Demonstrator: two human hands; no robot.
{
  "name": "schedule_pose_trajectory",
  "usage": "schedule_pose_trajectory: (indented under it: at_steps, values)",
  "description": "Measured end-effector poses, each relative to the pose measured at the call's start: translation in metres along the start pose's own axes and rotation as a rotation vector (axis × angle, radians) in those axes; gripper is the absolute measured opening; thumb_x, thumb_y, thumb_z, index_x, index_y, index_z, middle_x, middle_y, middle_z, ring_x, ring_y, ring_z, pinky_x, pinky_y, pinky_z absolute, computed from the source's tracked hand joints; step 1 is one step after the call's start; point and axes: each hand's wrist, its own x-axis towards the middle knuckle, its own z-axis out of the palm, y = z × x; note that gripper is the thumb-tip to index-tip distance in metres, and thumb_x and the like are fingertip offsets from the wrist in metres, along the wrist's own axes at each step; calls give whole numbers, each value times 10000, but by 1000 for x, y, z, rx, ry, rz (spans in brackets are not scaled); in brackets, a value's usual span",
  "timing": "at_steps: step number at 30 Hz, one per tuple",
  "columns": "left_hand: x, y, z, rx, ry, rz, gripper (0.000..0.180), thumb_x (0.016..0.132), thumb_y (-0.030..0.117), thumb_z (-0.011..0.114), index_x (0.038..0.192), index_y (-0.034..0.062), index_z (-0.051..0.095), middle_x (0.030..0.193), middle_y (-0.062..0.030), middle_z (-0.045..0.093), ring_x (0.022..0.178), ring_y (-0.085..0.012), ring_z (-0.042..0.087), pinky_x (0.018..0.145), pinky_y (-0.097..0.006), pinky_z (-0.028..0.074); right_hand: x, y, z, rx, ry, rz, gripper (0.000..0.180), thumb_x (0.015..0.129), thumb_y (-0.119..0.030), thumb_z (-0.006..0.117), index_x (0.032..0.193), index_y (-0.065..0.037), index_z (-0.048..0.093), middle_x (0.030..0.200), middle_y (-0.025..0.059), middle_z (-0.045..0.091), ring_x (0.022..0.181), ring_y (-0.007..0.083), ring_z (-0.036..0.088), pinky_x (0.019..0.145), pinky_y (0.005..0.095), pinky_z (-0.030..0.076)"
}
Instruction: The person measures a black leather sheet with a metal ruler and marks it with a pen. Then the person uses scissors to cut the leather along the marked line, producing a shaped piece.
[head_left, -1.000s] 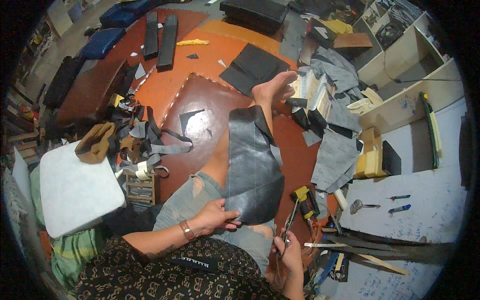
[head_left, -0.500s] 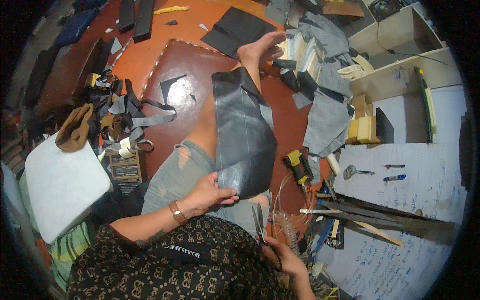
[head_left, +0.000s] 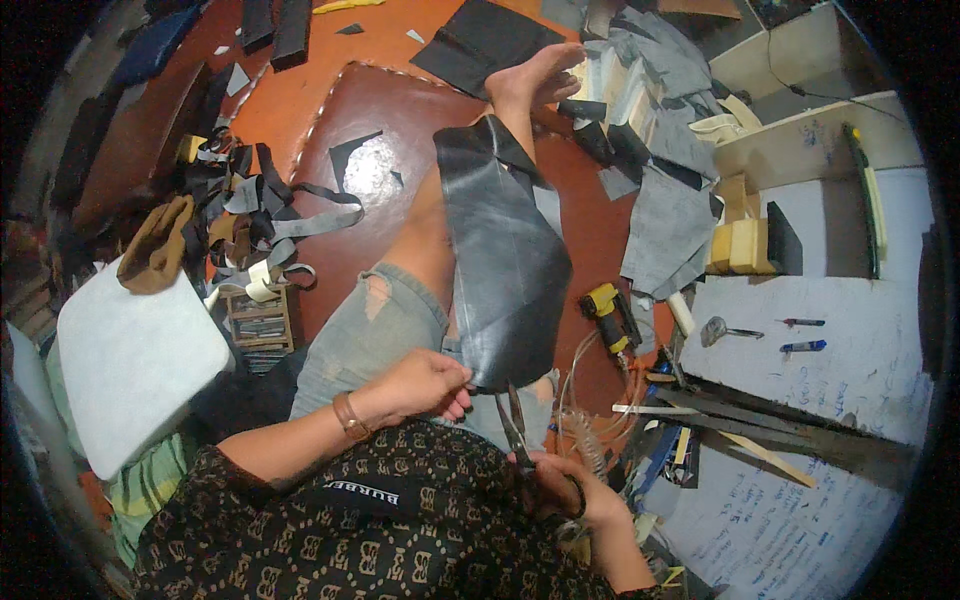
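Floor workshop, cut leather pieces point(head_left: 665, 215), strap offcuts point(head_left: 255, 215), yellow power tool point(head_left: 608, 310), marked workboard point(head_left: 800, 400)

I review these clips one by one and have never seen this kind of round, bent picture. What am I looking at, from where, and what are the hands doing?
The camera sits on a person's head and looks down; its wide lens bends the edges. The person sits on a reddish floor, one leg stretched out. The left hand pinches the near edge of a dark grey sheet draped over that leg. The right hand holds scissors just below that edge. Around lie grey offcuts, a strap pile, a white cushion, a yellow tool and a white board.
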Motion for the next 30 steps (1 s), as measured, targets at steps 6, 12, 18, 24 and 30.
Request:
schedule_pose_trajectory:
  at_steps: [6, 12, 18, 24, 30]
  values:
    - [15, -8, 10, 114, -63, 7, 323, 1098, 273, 564, 1070, -24, 689, 883, -81, 725, 732, -153, 697, 690, -307, 595, -6, -43, 23, -107, 56, 172, 382, 1115, -260, 558, 1428, -45, 593, 1154, 5, 674, 1043, 100, 593, 913, 255, 482]
    - [11, -7, 14, 110, -90, 77, 327, 1074, 257, 584, 998, -27, 726, 817, -56, 714, 685, -120, 659, 624, -277, 557, 8, -38, 30, -231, 94, 146, 303, 1101, -205, 590, 1361, -53, 617, 1020, -27, 645, 887, 66, 553, 760, 238, 462]
    - [12, -1, 22, 248, -166, 65, 296, 1075, 270, 599, 1038, 26, 762, 886, -32, 760, 764, -91, 674, 694, -253, 552, 8, -16, 22, -184, 136, 39, 492, 1039, -71, 629, 1516, -111, 519, 1139, 3, 668, 914, 96, 601, 766, 245, 500]
    - [14, 0, 22, 220, -203, 72, 288, 1064, 258, 612, 1053, 24, 781, 879, -34, 763, 762, -79, 668, 701, -245, 546, 19, -11, 29, -158, 191, -53, 408, 1109, -252, 564, 1482, -88, 560, 872, -13, 597, 767, 89, 559, 649, 261, 469]
    - [20, -3, 21, 234, -246, 90, 282, 1064, 228, 603, 1054, 10, 782, 887, -34, 769, 770, -81, 670, 706, -246, 550, 24, -28, 30, -278, 154, -66, 437, 1104, -257, 568, 1497, -68, 539, 893, -11, 575, 791, 96, 559, 677, 274, 491]
